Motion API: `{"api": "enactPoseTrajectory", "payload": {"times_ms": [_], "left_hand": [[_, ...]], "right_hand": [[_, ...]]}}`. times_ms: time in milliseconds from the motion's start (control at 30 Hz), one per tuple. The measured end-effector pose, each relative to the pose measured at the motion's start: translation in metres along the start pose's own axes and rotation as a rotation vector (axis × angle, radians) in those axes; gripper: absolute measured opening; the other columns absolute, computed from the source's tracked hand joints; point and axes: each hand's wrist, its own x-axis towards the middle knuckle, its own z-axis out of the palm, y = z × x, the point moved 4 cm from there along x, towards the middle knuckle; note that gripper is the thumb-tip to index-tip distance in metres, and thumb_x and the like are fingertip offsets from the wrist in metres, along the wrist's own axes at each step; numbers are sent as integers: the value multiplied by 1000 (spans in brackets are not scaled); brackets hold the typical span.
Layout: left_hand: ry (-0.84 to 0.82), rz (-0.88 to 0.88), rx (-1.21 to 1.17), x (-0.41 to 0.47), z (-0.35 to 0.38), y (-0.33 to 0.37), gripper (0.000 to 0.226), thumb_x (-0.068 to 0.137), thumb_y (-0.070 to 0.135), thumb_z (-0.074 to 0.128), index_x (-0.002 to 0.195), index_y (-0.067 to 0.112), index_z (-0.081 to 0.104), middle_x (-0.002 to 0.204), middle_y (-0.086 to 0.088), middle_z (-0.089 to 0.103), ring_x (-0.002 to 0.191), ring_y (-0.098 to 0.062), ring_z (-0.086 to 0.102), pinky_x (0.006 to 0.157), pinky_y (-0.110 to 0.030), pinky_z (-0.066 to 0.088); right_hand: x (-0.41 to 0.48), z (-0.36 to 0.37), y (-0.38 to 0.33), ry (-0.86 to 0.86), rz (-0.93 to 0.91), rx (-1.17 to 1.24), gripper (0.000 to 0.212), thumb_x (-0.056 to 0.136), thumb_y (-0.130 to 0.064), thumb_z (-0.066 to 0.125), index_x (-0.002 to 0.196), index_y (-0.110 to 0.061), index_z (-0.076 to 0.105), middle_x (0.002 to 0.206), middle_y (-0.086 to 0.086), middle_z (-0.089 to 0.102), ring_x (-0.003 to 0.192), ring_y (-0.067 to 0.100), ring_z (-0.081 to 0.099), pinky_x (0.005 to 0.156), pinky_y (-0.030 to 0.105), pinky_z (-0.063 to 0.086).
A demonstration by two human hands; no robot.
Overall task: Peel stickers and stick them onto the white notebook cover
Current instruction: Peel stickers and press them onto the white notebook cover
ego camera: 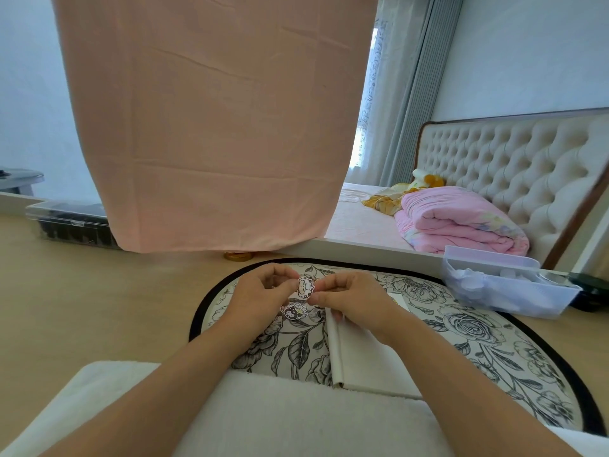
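A small cartoon sticker (305, 286) is held up between both hands above a floral mat (468, 328). My left hand (263, 291) pinches its left edge and my right hand (349, 296) pinches its right edge with curled fingers. A second cartoon sticker (294, 311) lies on the mat just below them. The white notebook (362, 354) lies on the mat under my right wrist, its spine toward the left; my right arm hides part of its cover.
A clear plastic box (504, 288) with small white items stands at the right of the mat. Another clear box with dark contents (69, 222) sits far left. A hanging pink cloth (214, 127) fills the back. A white cushion (296, 417) lies nearest me.
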Motion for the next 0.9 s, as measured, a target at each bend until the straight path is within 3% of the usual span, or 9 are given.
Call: {"api": "enactPoseTrajectory", "payload": {"times_ms": [167, 300, 433, 500, 633, 767, 833, 900], "left_hand": [[-30, 10, 24, -2, 2, 1, 17, 90, 13, 70, 102, 25, 71, 82, -4, 73, 63, -5, 63, 58, -15, 49], [-85, 54, 78, -5, 6, 4, 22, 88, 7, 70, 98, 26, 74, 77, -3, 71, 63, -9, 62, 60, -19, 51], [-36, 25, 44, -7, 6, 6, 21, 87, 4, 70, 95, 23, 74, 82, -9, 74, 60, -7, 62, 57, -16, 51], [-15, 5, 39, -8, 5, 6, 20, 87, 5, 70, 97, 22, 73, 82, -8, 74, 59, -5, 62, 55, -12, 49], [-46, 17, 71, -9, 8, 10, 21, 87, 5, 69, 99, 22, 72, 78, -1, 71, 62, -10, 63, 55, -12, 48], [-57, 104, 168, -8, 13, 20, 13, 89, 17, 71, 95, 28, 73, 80, 0, 72, 71, -22, 66, 63, -23, 53], [-37, 117, 195, -5, 17, 25, 3, 88, 26, 73, 88, 29, 74, 82, 3, 74, 73, -17, 67, 74, -33, 56], [-40, 125, 221, -1, 26, 32, 7, 88, 29, 73, 81, 27, 75, 78, 7, 74, 65, -5, 64, 75, -34, 56]], "right_hand": [[-1, -1, 0, 26, 35, 105, 10, 84, -11, 76, 94, -16, 75, 80, 2, 76, 51, 10, 46, 44, 18, 34], [1, 0, 2, 56, 35, 113, 12, 85, -9, 73, 91, -18, 76, 71, 0, 70, 48, 10, 45, 42, 19, 33], [0, -1, 2, 71, 18, 79, 5, 87, -18, 73, 89, -17, 78, 79, 2, 75, 49, 9, 45, 43, 19, 34], [-1, -2, 2, 69, 13, 57, 11, 89, -24, 72, 88, -14, 77, 86, 3, 77, 51, 9, 45, 45, 20, 35], [-3, -5, -3, 55, -31, 42, 13, 92, -21, 69, 85, -13, 75, 83, 3, 77, 49, 11, 47, 45, 18, 36], [-6, -13, -10, 81, -99, 26, 9, 89, -13, 70, 82, -11, 75, 75, 4, 76, 48, 16, 45, 46, 19, 40], [-7, -20, -13, 108, -131, 14, 8, 87, -13, 71, 81, -12, 76, 76, 4, 75, 50, 17, 48, 47, 22, 41], [-7, -30, -15, 133, -140, 17, 6, 87, -15, 72, 83, -12, 76, 77, 3, 76, 48, 15, 50, 43, 21, 39]]}}
